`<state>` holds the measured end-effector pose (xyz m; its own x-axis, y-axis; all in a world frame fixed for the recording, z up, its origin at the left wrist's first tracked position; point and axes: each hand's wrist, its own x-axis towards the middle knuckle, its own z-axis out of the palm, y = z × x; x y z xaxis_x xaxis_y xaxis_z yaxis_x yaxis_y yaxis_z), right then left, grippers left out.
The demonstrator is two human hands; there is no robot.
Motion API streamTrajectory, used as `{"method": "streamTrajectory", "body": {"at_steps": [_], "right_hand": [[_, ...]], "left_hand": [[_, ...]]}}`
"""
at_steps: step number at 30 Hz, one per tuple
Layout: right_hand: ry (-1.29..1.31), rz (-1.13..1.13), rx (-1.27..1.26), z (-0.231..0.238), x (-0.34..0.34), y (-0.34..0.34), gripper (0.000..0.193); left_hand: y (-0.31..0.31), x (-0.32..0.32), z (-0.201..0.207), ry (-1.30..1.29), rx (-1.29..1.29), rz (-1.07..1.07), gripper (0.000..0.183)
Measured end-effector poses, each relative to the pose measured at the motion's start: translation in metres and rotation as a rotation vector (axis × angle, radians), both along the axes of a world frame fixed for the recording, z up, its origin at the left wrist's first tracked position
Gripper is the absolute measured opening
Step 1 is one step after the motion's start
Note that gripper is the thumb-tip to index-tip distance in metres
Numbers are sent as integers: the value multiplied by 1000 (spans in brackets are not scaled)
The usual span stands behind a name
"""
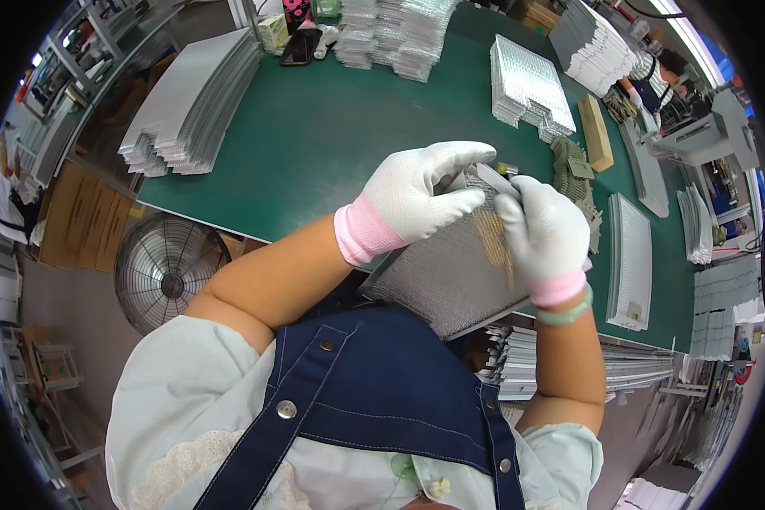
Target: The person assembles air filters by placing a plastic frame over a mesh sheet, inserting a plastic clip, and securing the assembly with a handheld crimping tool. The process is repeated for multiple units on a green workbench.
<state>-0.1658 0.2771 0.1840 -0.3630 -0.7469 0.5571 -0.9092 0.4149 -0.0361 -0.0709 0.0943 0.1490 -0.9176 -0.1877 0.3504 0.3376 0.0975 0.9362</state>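
Note:
A grey mesh panel with a metal frame rests tilted against my body over the near edge of the green table. My left hand, in a white glove with a pink cuff, grips the panel's top corner. My right hand, gloved the same way, pinches the same top edge from the right, beside a yellowish strip on the mesh. A small dark tool tip shows just above the fingers.
Stacks of silver panels lie at the left, at the back and at the right. A wooden block and more panels sit to the right. A fan stands below the table. Another person works at the far right.

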Motion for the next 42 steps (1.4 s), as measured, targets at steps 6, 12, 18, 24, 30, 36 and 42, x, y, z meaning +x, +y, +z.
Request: {"method": "streamTrajectory", "body": {"at_steps": [6, 12, 18, 24, 30, 36, 42], "right_hand": [[74, 23, 13, -7, -1, -6, 28], [206, -20, -2, -22, 3, -5, 30], [169, 8, 19, -18, 6, -8, 35], [113, 93, -14, -17, 9, -5, 37], [116, 180, -43, -13, 16, -4, 37], [-1, 293, -95, -7, 18, -2, 34], [-8, 260, -99, -6, 17, 1, 31]], "left_hand": [[-1, -8, -13, 205, -44, -88, 44], [-3, -4, -22, 112, 196, -190, 36], [-5, 2, -17, 53, 103, -75, 32], [-15, 8, -19, 110, 167, -254, 35], [-26, 19, -15, 12, 66, -301, 31], [-21, 25, -19, 90, 209, -334, 35], [-12, 23, -22, 182, 174, -313, 38]]}}
